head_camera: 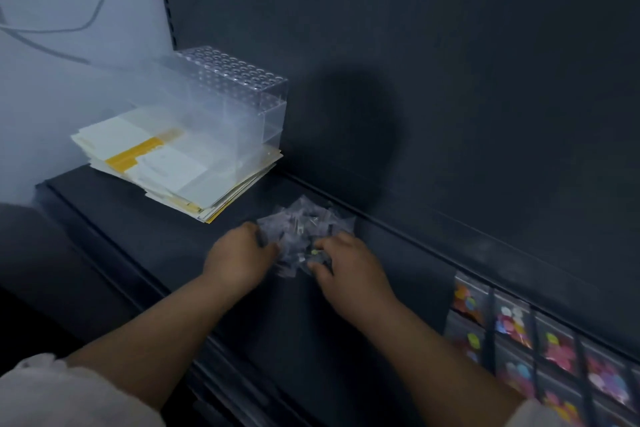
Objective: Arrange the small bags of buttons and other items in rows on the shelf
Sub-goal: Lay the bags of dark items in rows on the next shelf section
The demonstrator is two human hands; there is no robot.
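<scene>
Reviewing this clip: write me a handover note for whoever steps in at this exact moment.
Left hand: fingers curled into the left edge of the pile of small clear bags.
Right hand: pinching bags at the pile's near right edge.
Done: rows of button bags lie flat at the right end of the shelf.
Left: sort the pile into further rows, probably extending leftward from those.
The acrylic rack on papers sits at the far left.

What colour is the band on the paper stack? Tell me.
Yellow-orange band on the cream paper stack; head view.
</scene>
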